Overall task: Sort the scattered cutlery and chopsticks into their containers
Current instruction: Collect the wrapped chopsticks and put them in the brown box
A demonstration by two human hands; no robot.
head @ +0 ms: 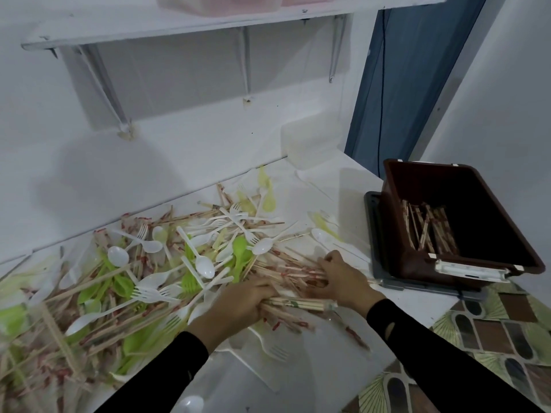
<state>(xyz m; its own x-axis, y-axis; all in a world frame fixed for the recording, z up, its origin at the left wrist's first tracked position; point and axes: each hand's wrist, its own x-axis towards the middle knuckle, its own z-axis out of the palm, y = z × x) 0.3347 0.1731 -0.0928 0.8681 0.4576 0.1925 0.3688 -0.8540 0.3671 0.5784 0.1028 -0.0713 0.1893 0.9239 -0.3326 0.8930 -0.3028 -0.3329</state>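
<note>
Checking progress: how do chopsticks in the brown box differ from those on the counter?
Box chopsticks lie few, unmixed in the brown box; counter chopsticks are many, tangled with spoons and forks. The left hand and right hand grip counter chopsticks, not box chopsticks. Both are wooden.

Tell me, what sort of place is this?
Likely a back room of an eatery or takeaway, though that is a guess: disposable plastic spoons and forks mixed with chopsticks cover the counter, a brown bin holds sorted chopsticks, and a plain wall shelf hangs above.

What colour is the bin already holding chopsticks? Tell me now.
Dark brown: the bin with chopsticks inside, best in the head view.
</note>
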